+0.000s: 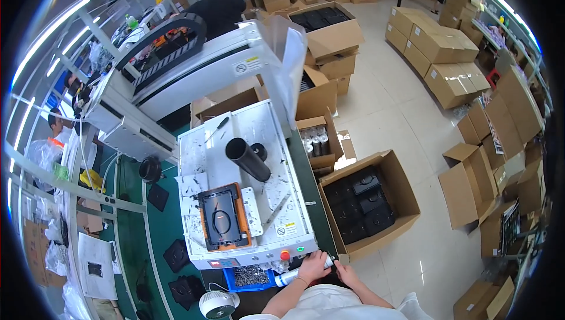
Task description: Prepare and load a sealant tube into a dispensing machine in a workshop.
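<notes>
At the front edge of the white machine table (pixel 259 243), beside the red round button (pixel 285 255), the left hand (pixel 312 266) is closed around a white plastic tube (pixel 297 273). Just right of it, the right hand (pixel 347 274) lies low with fingers loosely extended; whether it grips anything cannot be told. An open cardboard box of black parts (pixel 368 202) stands beyond.

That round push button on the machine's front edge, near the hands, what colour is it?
Red. The push button shows best in the head view, just left of the left hand.

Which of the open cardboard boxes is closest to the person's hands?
The open box full of black parts, just right of the white machine; the other boxes stand farther across the floor.
</notes>
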Action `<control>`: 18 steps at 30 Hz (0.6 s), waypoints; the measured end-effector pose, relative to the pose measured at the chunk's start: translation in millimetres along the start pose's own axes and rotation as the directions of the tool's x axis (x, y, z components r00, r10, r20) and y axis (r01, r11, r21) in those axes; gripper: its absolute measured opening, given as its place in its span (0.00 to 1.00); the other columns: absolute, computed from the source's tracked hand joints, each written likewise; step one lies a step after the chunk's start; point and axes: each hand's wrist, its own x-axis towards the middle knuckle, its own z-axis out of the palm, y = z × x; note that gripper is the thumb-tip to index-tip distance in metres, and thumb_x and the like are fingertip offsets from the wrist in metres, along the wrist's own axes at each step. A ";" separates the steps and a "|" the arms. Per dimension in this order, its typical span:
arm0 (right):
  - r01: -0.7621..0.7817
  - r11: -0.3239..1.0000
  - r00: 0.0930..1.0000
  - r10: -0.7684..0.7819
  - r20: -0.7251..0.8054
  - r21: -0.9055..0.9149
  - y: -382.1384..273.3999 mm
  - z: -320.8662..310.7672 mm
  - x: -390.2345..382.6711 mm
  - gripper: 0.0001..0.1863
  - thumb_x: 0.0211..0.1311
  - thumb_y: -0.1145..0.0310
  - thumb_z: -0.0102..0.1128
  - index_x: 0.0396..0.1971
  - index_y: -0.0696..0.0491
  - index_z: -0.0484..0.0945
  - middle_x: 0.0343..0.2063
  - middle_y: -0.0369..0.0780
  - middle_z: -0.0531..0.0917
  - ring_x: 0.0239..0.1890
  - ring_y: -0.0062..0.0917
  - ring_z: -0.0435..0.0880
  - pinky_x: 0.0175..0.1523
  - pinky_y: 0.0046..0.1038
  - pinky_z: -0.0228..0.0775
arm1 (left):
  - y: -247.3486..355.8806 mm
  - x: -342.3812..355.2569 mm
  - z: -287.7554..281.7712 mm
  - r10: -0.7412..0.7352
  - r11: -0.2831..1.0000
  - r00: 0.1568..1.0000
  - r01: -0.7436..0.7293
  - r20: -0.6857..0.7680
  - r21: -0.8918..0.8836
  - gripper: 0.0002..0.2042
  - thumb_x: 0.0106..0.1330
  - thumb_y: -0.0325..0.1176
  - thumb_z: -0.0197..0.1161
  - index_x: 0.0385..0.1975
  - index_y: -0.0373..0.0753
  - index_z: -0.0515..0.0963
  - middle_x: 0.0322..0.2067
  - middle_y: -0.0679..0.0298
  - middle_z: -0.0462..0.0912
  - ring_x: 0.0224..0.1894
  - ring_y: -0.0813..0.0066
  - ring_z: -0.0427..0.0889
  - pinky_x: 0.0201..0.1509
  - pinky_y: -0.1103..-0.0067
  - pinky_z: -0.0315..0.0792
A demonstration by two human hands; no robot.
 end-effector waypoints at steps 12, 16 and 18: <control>0.090 0.861 0.996 -0.091 -0.023 0.501 -29.5 0.3 -1.2 0.25 0.70 0.44 0.46 0.21 0.49 0.69 0.14 0.27 0.65 0.14 0.12 0.61 0.18 0.18 0.51 | -16.0 11.7 4.6 -0.036 0.996 0.999 0.033 -0.036 -0.088 0.21 0.46 0.42 0.69 0.35 0.36 0.71 0.36 0.57 0.74 0.41 0.58 0.79 0.40 0.66 0.76; 0.059 0.902 0.997 -0.075 0.019 0.427 -24.2 -1.2 3.0 0.28 0.71 0.41 0.40 0.19 0.49 0.67 0.12 0.27 0.61 0.12 0.12 0.57 0.17 0.18 0.44 | -16.1 14.2 6.3 -0.025 0.996 0.999 0.022 -0.028 -0.088 0.22 0.45 0.42 0.70 0.35 0.37 0.71 0.36 0.59 0.73 0.41 0.60 0.78 0.42 0.67 0.75; 0.002 0.932 1.000 -0.010 0.021 0.362 -22.9 -0.5 1.5 0.29 0.71 0.42 0.42 0.20 0.51 0.69 0.14 0.28 0.66 0.15 0.13 0.63 0.20 0.20 0.52 | -15.5 12.7 7.4 -0.036 0.996 0.999 0.034 -0.023 -0.082 0.22 0.44 0.42 0.71 0.35 0.38 0.71 0.36 0.59 0.74 0.41 0.60 0.78 0.42 0.67 0.75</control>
